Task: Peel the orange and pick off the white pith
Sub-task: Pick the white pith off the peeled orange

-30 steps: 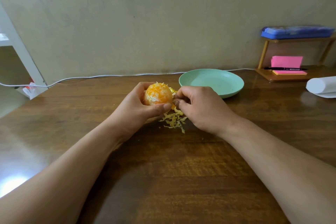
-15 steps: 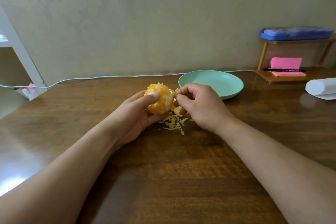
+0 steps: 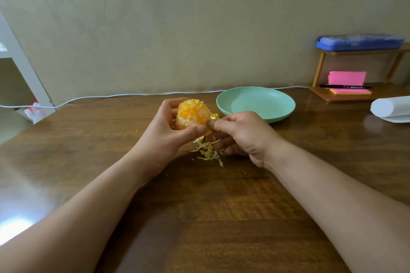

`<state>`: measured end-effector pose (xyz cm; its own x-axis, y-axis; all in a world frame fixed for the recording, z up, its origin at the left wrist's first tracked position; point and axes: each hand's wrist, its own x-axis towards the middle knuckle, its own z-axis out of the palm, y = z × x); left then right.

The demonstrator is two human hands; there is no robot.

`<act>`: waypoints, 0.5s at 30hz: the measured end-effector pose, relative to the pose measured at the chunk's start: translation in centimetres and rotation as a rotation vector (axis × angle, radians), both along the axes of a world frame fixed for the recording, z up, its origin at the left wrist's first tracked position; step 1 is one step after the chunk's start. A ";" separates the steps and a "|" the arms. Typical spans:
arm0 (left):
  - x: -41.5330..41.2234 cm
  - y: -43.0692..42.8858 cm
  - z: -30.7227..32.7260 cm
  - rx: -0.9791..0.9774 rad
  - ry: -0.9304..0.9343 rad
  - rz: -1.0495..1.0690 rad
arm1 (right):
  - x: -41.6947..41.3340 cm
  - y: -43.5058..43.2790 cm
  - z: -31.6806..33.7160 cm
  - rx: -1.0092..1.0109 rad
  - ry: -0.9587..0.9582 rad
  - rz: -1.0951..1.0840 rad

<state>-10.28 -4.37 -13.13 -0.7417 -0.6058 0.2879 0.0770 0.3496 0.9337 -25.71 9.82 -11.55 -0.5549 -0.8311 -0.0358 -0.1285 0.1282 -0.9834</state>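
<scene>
Brown wood-grain worktop (image 3: 199,206) runs back to a plain wall, with a green dish (image 3: 255,99) at the rear right. We find the orange (image 3: 192,113) raised above the worktop, just left of the dish, its rind largely off and patches of white pith (image 3: 188,121) left on the flesh. The left hand (image 3: 164,137) has its grip clamped round the orange from the left, fingers behind and thumb across the near lower side. The right hand (image 3: 241,133) meets the fruit from the right. Its thumb and forefinger are pinched together at the lower right flank, in our judgement on a strand of pith, though the strand is too small to confirm. Scraps (image 3: 208,150) lie on the worktop directly beneath that point. Governing relation: the fruit lies left of and just above the right grip, touching it. We judge the pull should therefore run rightward and down, away from the left hand and toward the scraps. We take the right hand as the working one and the left as the steadying one.
</scene>
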 end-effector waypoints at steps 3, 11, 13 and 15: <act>0.1 0.0 0.1 -0.054 -0.014 0.010 | 0.0 -0.1 0.1 0.004 -0.073 0.017; 0.0 0.4 -0.1 -0.145 -0.027 0.025 | 0.3 -0.2 -0.2 0.013 -0.024 -0.035; -0.1 0.4 -0.2 -0.176 -0.026 0.034 | 0.4 -0.4 -0.5 0.006 0.013 -0.061; -0.3 0.4 -0.4 -0.190 -0.026 0.040 | 0.5 -0.5 -0.7 -0.009 0.037 -0.082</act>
